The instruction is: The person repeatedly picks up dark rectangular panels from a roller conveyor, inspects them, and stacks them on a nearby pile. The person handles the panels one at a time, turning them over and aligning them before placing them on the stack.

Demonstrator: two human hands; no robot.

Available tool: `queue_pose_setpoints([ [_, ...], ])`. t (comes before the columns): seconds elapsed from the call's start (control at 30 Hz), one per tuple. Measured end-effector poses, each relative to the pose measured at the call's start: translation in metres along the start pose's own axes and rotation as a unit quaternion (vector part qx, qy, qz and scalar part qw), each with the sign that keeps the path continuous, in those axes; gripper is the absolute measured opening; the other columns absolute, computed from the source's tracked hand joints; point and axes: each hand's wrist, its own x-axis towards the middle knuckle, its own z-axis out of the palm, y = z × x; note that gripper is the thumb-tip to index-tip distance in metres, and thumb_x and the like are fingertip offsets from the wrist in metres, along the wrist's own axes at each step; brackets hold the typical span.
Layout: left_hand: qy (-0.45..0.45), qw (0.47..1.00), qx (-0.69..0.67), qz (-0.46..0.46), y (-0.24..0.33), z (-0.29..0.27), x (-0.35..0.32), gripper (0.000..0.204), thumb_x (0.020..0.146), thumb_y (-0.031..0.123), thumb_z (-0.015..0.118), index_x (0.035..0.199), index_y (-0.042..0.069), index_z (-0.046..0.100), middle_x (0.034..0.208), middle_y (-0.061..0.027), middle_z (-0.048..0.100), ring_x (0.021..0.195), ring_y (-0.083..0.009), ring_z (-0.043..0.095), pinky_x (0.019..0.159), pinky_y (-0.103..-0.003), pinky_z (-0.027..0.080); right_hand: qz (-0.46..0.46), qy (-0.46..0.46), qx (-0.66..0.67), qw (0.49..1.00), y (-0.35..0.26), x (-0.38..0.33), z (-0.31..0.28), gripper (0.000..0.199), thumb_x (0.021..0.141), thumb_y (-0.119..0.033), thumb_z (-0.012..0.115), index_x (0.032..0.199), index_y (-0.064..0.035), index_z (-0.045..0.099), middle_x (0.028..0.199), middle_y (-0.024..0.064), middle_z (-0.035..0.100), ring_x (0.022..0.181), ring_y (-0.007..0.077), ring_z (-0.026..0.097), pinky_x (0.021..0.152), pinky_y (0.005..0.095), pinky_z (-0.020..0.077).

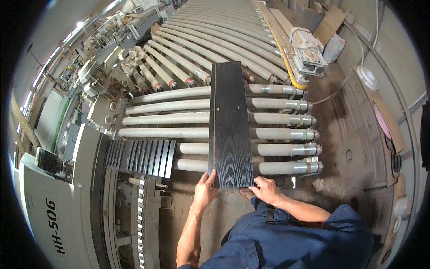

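Observation:
A long black wood-grain panel (pixel 230 130) lies lengthwise away from me across the conveyor rollers. Two small light-coloured spots show on its upper face, and a thin pale line runs along its left side. My left hand (pixel 205 190) grips the panel's near left corner, fingers up along the edge. At the near right corner my right hand (pixel 265 190) is closed on the panel, thumb on top and the other fingers partly hidden below.
Grey conveyor rollers (pixel 165 119) run beneath the panel and curve away at the back. To the left stands a white machine (pixel 49 210) with a slatted dark infeed bed (pixel 141 154). A motor (pixel 307 51) and yellow belt (pixel 286 62) sit at the far right. Boards lean along the right wall.

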Motion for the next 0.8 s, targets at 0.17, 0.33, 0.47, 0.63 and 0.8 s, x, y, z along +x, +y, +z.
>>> queue_pose_setpoints([
  [0.17,0.003,1.000,0.011,0.020,-0.004,0.002,0.009,0.081,0.069,0.000,0.081,0.142,0.011,0.049,0.135,-0.0240,0.053,0.118,-0.0391,0.059,0.097,-0.040,0.051,-0.006,0.007,0.005,1.000,0.001,0.000,0.001,0.031,0.077,-0.019,0.078,0.092,0.0006,0.060,0.085,0.0181,0.066,0.074,0.0347,0.068,0.063,0.0434,0.0538],
  [0.33,-0.023,1.000,-0.006,0.009,-0.003,-0.001,-0.003,0.079,0.070,0.000,0.080,0.142,0.010,0.050,0.138,-0.0230,0.052,0.118,-0.0385,0.059,0.097,-0.040,0.052,0.009,0.015,0.054,0.998,0.000,-0.007,0.006,0.028,0.078,-0.018,0.079,0.089,-0.0010,0.060,0.074,0.0161,0.067,0.064,0.0309,0.068,0.056,0.0382,0.0535],
  [0.47,-0.022,1.000,-0.020,0.006,-0.002,-0.003,-0.003,0.079,0.071,-0.001,0.078,0.143,0.009,0.046,0.142,-0.0235,0.047,0.119,-0.0405,0.058,0.099,-0.041,0.051,0.007,0.029,0.031,0.999,-0.010,-0.007,0.003,0.027,0.078,-0.018,0.080,0.086,-0.0022,0.059,0.069,0.0154,0.065,0.060,0.0298,0.067,0.054,0.0373,0.0530],
  [0.63,-0.008,0.999,-0.035,0.031,0.005,-0.005,-0.006,0.081,0.072,-0.004,0.074,0.145,0.010,0.043,0.144,-0.0238,0.045,0.125,-0.0405,0.054,0.101,-0.040,0.050,-0.046,-0.045,-0.001,0.998,-0.001,0.000,-0.017,0.031,0.077,-0.023,0.081,0.093,-0.0007,0.067,0.079,0.0167,0.069,0.068,0.0286,0.070,0.059,0.0364,0.0561],
  [0.8,0.028,0.998,-0.042,0.021,0.000,0.008,-0.018,0.084,0.072,0.001,0.075,0.148,0.008,0.039,0.148,-0.0247,0.038,0.133,-0.0404,0.046,0.108,-0.040,0.044,-0.023,-0.046,0.046,0.998,-0.030,0.081,-0.059,0.023,0.081,-0.018,0.079,0.094,-0.0008,0.070,0.076,0.0127,0.069,0.067,0.0186,0.070,0.060,0.0302,0.0554],
])
